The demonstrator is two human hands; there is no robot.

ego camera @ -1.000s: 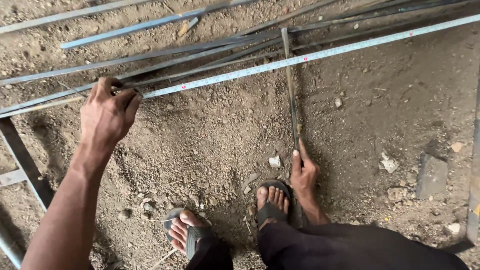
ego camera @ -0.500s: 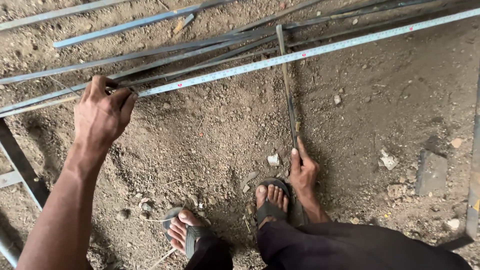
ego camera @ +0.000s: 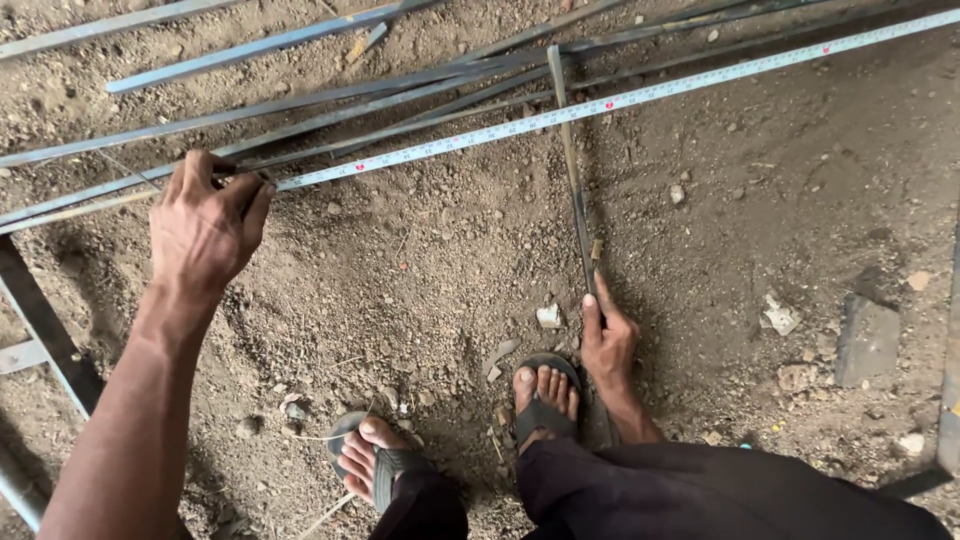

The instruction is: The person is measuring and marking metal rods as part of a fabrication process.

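Two hands at work, both low over bare dirt floor (ego camera: pixel 780 190), person squatting in dark trousers and black sandals.

Left hand (ego camera: pixel 205 225): fingers curled and clamped on near end of long white metal measuring tape (ego camera: pixel 600 104). Tape runs from that grip up and to the right, out of frame at top right corner. It lies taut and straight, just beside the grey flat steel strips (ego camera: pixel 330 95) bundled on the ground, crossing over the far part of one short bar. Judgement: end pinned by hand so tape stays flat and straight alongside the stock.

Right hand (ego camera: pixel 607 340): pressed down on near end of thin dark steel bar (ego camera: pixel 572 170), forefinger stretched along it, other fingers closed round it. Bar lies roughly square to tape, far end passing under tape into the strip bundle. Judgement: hand weight holds bar from rolling or shifting while it sits across the tape line. Right foot (ego camera: pixel 545 392) just beside that hand; cannot tell whether it touches the bar.

Left foot (ego camera: pixel 372 455) further left, apart from both.

Surroundings: dark steel frame member (ego camera: pixel 45 325) at left edge, pale stone chips (ego camera: pixel 549 316) and rubble scattered, flat grey slab fragment (ego camera: pixel 866 338) at right.

Containers: none in view; nothing boxed, binned or stacked in a holder. All stock lies loose on floor.
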